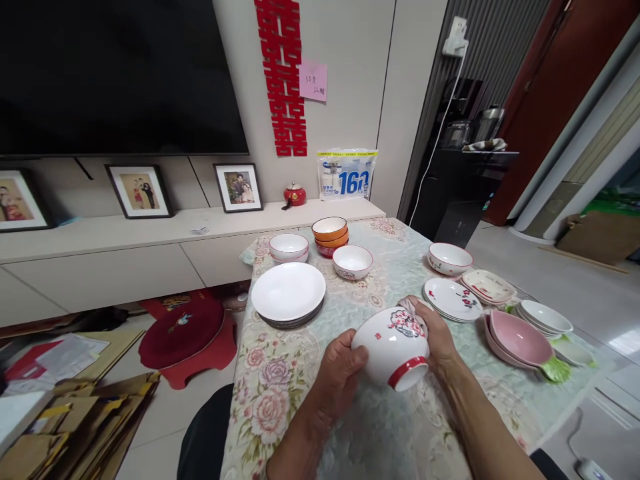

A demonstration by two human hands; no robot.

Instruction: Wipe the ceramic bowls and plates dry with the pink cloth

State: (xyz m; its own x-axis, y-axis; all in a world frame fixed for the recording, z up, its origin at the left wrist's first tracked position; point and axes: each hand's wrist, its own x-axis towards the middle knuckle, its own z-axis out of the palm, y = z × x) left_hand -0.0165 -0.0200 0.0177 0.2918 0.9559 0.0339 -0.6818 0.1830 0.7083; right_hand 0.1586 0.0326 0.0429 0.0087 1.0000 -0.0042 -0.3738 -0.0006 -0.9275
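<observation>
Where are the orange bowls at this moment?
In the head view, the orange bowls stand on a red bowl near the far edge of the table, just right of two white bowls.

Soft, fairly even indoor light leaves gentle shadows and a faint sheen on the bowl (383, 347). White glare hits the floor (625, 343) just past three o'clock; wide-angle stretch slants the door (555, 100) at two.

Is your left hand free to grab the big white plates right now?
Probably not: the left hand is busy holding a bowl. The white plates look close, though, with only tablecloth between.
</observation>
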